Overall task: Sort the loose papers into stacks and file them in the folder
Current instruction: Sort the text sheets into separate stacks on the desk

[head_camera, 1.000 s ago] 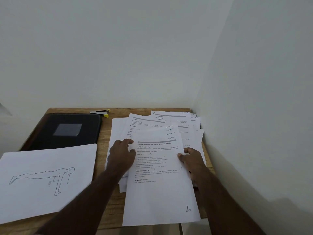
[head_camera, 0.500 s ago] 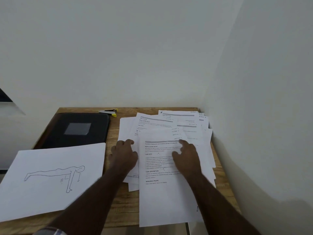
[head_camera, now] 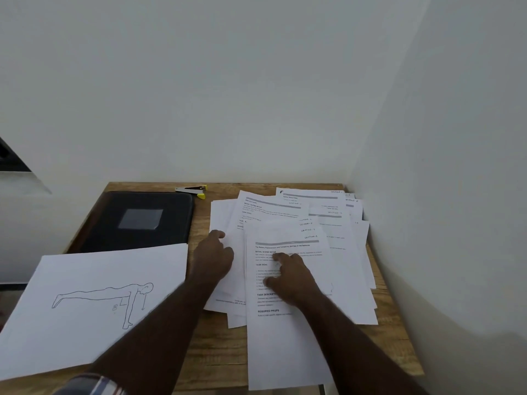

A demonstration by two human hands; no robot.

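The right hand (head_camera: 288, 276) has moved since 1 second ago: then it gripped the right edge of the top printed sheet (head_camera: 288, 323); now it lies on the middle of that sheet, just right of frame centre, fingers spread fairly wide and pressing flat, holding nothing. The left hand (head_camera: 214, 253) has barely shifted; it rests at the left edge of the loose pile (head_camera: 336, 252), fingers relaxed and laid on the paper, nothing gripped so far as the view shows.

The top sheet hangs over the near edge of the wooden desk (head_camera: 222, 352) at the lower centre of the frame. The rest of the pile is fanned untidily toward the upper right of the desk, against the wall. 1 sheet with a drawing (head_camera: 94, 297) of a figure in a push-up pose lies apart at the lower left. The black folder (head_camera: 137, 220) lies closed at the upper left of the desk, with a small stapler (head_camera: 192, 190) beyond it.

My reading: the grip on the sheet was given up for a flat press, likely to slide or read it. Sorting has hardly begun, with only 1 sheet set aside and nothing filed.
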